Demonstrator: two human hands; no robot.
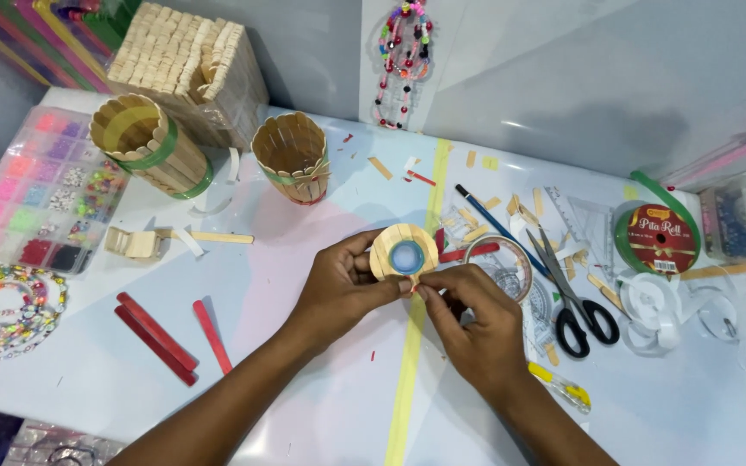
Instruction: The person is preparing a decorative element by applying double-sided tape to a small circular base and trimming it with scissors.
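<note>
A small round piece made of craft sticks [401,242], with a blue disc at its middle, is held up over the white table [304,362]. My left hand [338,285] grips it from the left side. My right hand [472,324] pinches its lower edge with thumb and forefinger. A roll of clear tape [501,263] lies just right of the hands.
Black-handled scissors [573,302], a green ribbon spool [660,237] and white ribbon lie at the right. Two craft-stick cups [144,142] [293,157] and a stick box [187,65] stand at the back left. A bead organiser [41,194], red sticks [161,336] and scattered stick scraps are around.
</note>
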